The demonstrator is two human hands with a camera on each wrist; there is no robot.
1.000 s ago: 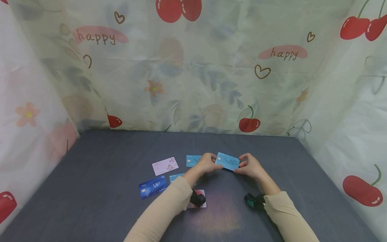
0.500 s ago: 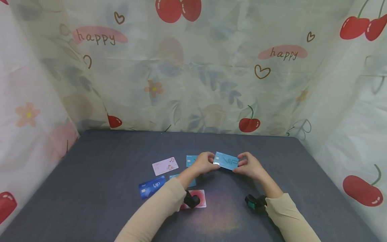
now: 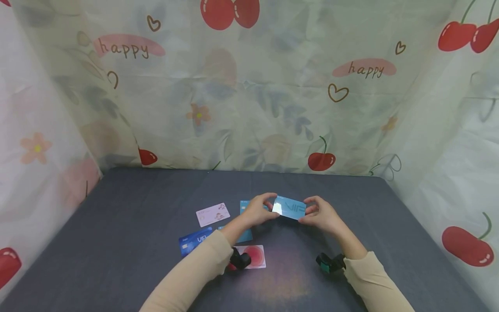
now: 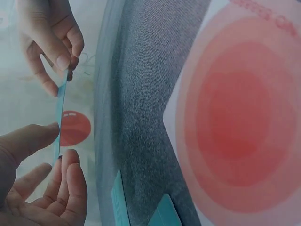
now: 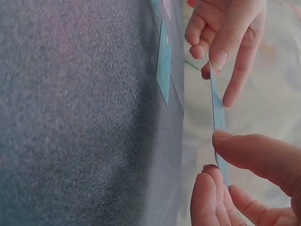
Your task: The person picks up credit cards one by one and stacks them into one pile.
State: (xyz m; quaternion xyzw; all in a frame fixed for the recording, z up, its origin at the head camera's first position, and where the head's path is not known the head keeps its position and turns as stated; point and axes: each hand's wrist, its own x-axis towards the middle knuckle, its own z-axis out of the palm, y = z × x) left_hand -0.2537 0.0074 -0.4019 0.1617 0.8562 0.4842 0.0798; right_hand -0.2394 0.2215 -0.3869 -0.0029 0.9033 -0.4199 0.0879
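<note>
A light blue VIP card (image 3: pixel 289 208) is held up above the dark table between both hands. My left hand (image 3: pixel 258 209) pinches its left end between thumb and fingers; my right hand (image 3: pixel 321 214) pinches the right end the same way. Both wrist views show the card edge-on, a thin blue strip (image 4: pixel 60 108) with a thumb on one face and fingers on the other. Light glints off its left part in the head view. Behind the left hand and forearm, two more light blue cards, one of them the nearer card (image 3: pixel 245 236), lie partly hidden.
On the dark table (image 3: pixel 351 203) lie a pink card (image 3: pixel 213 214), a dark blue VIP card (image 3: pixel 192 241) partly under the left forearm, and a card with red circles (image 3: pixel 255 256) beside the left wrist camera. Printed cloth (image 3: pixel 249 99) hangs behind and at both sides.
Both hands have shifted slightly left with the light blue card, and its face has tilted to catch light. The left forearm has moved left, uncovering more of the red-circle card.
</note>
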